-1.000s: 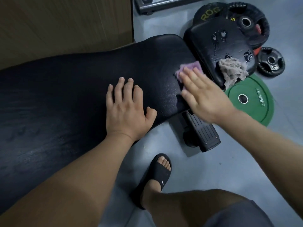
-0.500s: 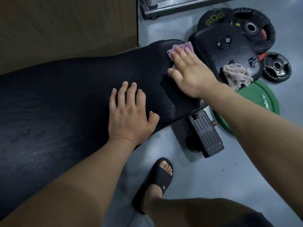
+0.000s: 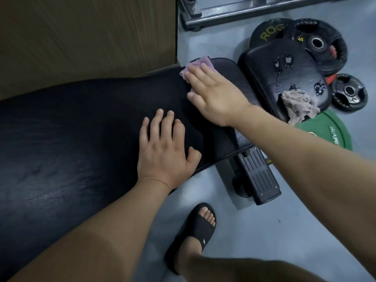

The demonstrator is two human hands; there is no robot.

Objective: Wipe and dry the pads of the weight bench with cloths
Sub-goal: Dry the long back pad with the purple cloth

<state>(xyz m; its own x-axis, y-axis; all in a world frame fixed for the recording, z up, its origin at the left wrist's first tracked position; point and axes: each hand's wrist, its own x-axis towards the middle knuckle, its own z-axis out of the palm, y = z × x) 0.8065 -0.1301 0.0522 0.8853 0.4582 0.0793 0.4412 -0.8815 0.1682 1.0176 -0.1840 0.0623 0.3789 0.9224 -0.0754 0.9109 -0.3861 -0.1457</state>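
Note:
The long black back pad (image 3: 81, 127) of the weight bench runs across the left and middle of the view. My left hand (image 3: 164, 151) lies flat on it near its front edge, fingers straight. My right hand (image 3: 213, 94) presses a purple cloth (image 3: 198, 63) flat against the pad's far corner, fingers extended; most of the cloth is hidden under the palm. Beyond the gap sits the smaller black seat pad (image 3: 270, 78), its surface worn and torn in spots. A crumpled beige cloth (image 3: 297, 106) lies on its near right edge.
Black weight plates (image 3: 317, 43) and a small one (image 3: 349, 91) lie on the grey floor behind the seat pad, a green plate (image 3: 329, 133) beside it. The bench's black foot (image 3: 258, 176) sticks out below. My sandalled foot (image 3: 198, 228) stands nearby. A wooden wall (image 3: 81, 33) is at the back left.
My right hand has slid the purple cloth along the back pad's end, from its near right edge to the far corner. The left hand has stayed put.

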